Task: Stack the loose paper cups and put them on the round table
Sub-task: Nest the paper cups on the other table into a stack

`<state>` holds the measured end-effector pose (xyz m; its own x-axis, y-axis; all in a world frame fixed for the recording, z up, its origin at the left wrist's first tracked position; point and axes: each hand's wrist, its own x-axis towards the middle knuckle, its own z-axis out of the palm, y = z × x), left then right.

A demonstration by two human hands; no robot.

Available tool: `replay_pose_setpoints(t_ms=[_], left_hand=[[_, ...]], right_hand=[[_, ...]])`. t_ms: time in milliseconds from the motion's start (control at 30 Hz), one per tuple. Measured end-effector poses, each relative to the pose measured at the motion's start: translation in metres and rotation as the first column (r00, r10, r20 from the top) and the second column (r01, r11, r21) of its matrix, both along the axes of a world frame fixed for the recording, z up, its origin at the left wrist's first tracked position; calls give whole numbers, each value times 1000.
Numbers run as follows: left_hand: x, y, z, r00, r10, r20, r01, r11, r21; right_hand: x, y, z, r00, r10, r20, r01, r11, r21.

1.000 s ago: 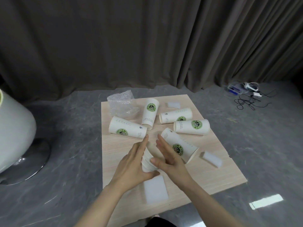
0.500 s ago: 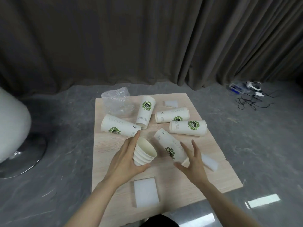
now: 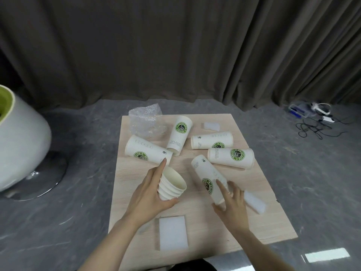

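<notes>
Gripping a nested stack of plain cups above the worktop, the left hand curls round it. Just right of the stack, the right hand, fingers spread wide, touches a logo cup lying on its side.

cups: matt paper | board: pale wood grain | wrap: glossy clear plastic

Dim, soft overhead light, bright glare patches on the glossy floor, faint shadows, wide-angle edge bending, slight blur.
</notes>
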<state>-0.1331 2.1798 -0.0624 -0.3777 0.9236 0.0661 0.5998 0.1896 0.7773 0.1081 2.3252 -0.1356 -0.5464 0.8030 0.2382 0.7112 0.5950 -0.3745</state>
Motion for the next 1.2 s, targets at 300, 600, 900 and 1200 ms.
replay_pose_setpoints(t_ms=[300, 600, 900, 1200], left_hand=[[-8, 1, 4, 1000, -11, -7, 11, 1000, 6], [-9, -5, 5, 997, -67, -25, 67, 998, 4], [-12, -7, 9, 991, -92, -99, 96, 995, 37], [-15, -20, 11, 983, -96, -158, 105, 993, 47]], right_hand=[[0, -4, 27, 951, 106, -292, -106, 994, 16], [-8, -13, 102, 860, 149, -488, -203, 977, -61], [-5, -13, 148, 682, -56, -729, -276, 904, -328], [-23, -23, 165, 687, -42, -726, -392, 819, -419]])
